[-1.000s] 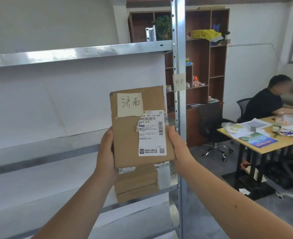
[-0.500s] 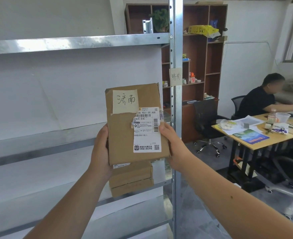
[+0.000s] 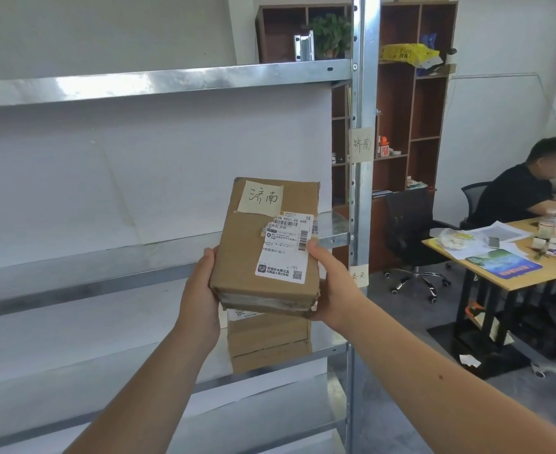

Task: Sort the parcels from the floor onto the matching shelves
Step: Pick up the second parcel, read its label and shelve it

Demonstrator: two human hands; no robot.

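I hold a brown cardboard parcel [image 3: 250, 250] in both hands in front of the metal shelving. It carries a handwritten paper note at its top and a white shipping label. My left hand [image 3: 201, 290] grips its left edge, my right hand [image 3: 332, 286] its lower right edge. The parcel is tilted with its top leaning away toward the middle shelf [image 3: 83, 273]. A paper tag [image 3: 361, 145] with the same handwriting hangs on the upright post [image 3: 363, 93] at that level. Another brown parcel [image 3: 270, 342] lies on the shelf below, partly hidden by the held one.
A second paper tag [image 3: 359, 275] is on the post lower down. To the right a person [image 3: 519, 188] sits at a wooden desk [image 3: 515, 276] strewn with papers and a bottle. A black office chair [image 3: 411, 224] and a brown bookcase [image 3: 414, 103] stand behind the post.
The parcel has tipped from upright and facing me to leaning away toward the shelf, and it sits lower in view. Both hands kept their grip.
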